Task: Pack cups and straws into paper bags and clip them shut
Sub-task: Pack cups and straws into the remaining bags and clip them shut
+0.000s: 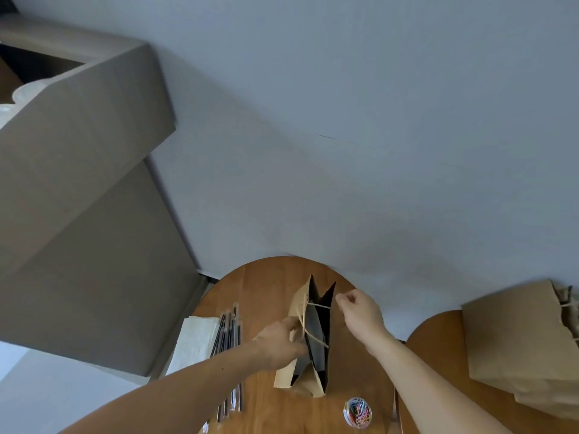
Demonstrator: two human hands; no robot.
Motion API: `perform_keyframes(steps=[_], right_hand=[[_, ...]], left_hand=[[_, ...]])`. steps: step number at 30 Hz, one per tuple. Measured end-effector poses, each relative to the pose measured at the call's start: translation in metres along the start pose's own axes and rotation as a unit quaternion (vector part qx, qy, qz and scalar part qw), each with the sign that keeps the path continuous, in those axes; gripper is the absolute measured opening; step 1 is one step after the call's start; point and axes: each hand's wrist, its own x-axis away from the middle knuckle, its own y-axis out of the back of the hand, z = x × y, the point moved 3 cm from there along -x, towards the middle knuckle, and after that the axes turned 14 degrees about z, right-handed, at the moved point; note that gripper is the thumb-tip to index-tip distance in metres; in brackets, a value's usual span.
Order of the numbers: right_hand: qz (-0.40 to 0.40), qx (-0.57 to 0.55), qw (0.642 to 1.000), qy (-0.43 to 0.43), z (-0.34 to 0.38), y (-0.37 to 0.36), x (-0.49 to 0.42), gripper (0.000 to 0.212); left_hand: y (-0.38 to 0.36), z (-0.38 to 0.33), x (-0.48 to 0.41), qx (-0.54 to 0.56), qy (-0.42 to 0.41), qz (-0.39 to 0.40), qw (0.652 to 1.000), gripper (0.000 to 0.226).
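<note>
Left fingers [289,324]: clamped, and firmly! Your left hand [275,343] gripped the left wall of the brown paper bag [299,300], thumb on the outside, the other fingers curled over the rim.
Right fingers [343,300]: pinched tight at the bag's right rim. Your right hand [360,311] had hold there, though you couldn't tell rim from cord.
Bag: it stood upright between your two hands, mouth spread wide, dark inside, its twine handle [316,306] stretched across the opening.
Underneath: a round wooden table [269,408] carried the bag.
Left of the bag: black straws in clear wrappers [228,333] lay in a row near your left wrist, with white folded paper [197,339] just beside them.
Near edge: a clear round tub of coloured paper clips [358,412] sat close to the bag's foot.
Far right: a stack of brown paper bags [513,349] lay flat on a second wooden table [432,355].
Far left: a large grey-brown cardboard box [78,136] loomed, its contents too blurred to name.
</note>
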Motion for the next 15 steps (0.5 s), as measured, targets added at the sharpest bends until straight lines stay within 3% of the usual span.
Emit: perform_keyframes(steps=[4, 6, 9, 12, 15], right_hand=[[0.116, -0.007, 0.991, -0.062, -0.016, -0.031, 0.003, 0.027], [0.13, -0.029, 0.99, -0.056, -0.018, -0.038, 0.005, 0.029], [0.148, -0.057, 0.987, -0.034, -0.014, -0.041, 0.007, 0.028], [0.153, -0.032, 0.988, -0.009, -0.017, -0.039, 0.007, 0.026], [0.161, 0.002, 0.987, 0.025, -0.021, -0.033, 0.007, 0.018]], left_hand=[[-0.012, -0.007, -0.001, 0.022, -0.024, 0.012, 0.999, 0.047], [-0.02, -0.009, -0.003, 0.03, -0.027, 0.012, 0.999, 0.044], [-0.03, -0.01, -0.01, -0.039, 0.039, -0.029, 0.998, 0.045], [-0.034, -0.014, -0.016, -0.091, 0.095, -0.104, 0.986, 0.034], [-0.032, -0.02, -0.019, -0.129, 0.098, -0.123, 0.979, 0.022]])
